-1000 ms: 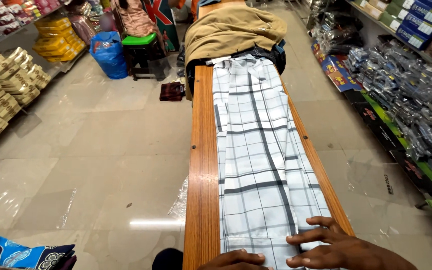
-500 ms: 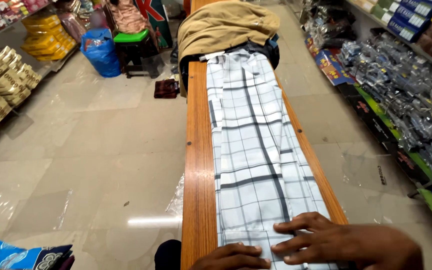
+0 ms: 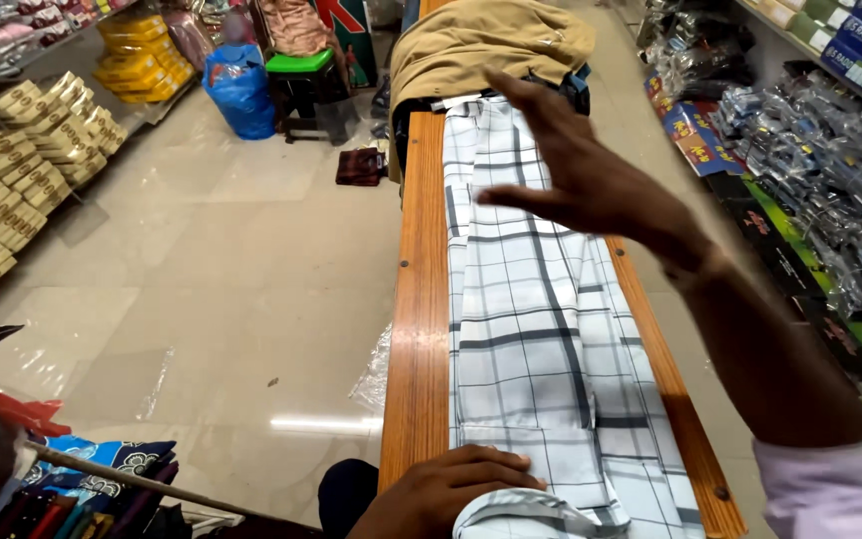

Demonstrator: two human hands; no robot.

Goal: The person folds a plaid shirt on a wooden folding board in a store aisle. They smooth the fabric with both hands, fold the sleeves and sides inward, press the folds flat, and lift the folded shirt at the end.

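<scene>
A long white cloth with dark checks (image 3: 531, 299) lies stretched along a narrow wooden bench (image 3: 419, 299). My left hand (image 3: 451, 489) rests at the near end of the cloth, fingers curled on its folded edge (image 3: 521, 514). My right hand (image 3: 591, 175) is raised in the air above the middle of the cloth, fingers spread, holding nothing. A tan garment (image 3: 491, 45) lies heaped on the bench's far end.
Shelves of packaged goods (image 3: 830, 150) line the right side. Stacks of yellow boxes (image 3: 22, 170) stand at left, with a blue bag (image 3: 239, 90) and a green stool (image 3: 301, 85) farther back. Folded colourful fabric (image 3: 102, 479) sits at the lower left. A tiled floor (image 3: 221, 279) lies between.
My right hand has lifted off the near end of the cloth and risen forward into the air with fingers spread. My left hand stays at the near edge.
</scene>
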